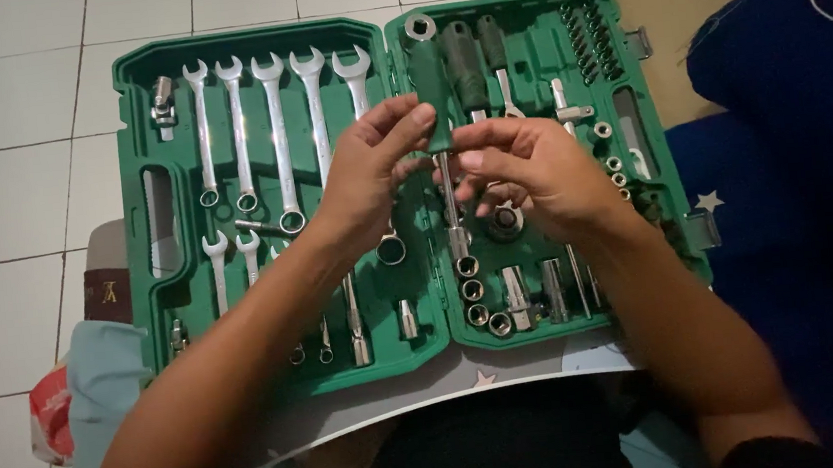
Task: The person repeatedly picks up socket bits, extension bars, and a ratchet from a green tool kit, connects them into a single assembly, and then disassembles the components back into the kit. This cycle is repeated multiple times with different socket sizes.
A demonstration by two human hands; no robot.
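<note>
Two hands closed on one green-handled driver [434, 87], held upright above centre hinge of open green tool case [158, 317]: left hand [366, 173] pinching handle, right hand [532, 174] wrapped around steel shaft below. Judged rigid, moderately heavy; ribbed handle safest hold (bare shaft likely slick). Wrenches [276, 126] left of hinge, sockets [472, 289] right

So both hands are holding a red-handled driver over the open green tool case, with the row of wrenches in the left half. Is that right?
Not quite: the driver has a green handle, not red, as the head view shows. The rest holds: the left hand and the right hand both hold it over the open green tool case, and the wrenches sit in its left half.
</note>
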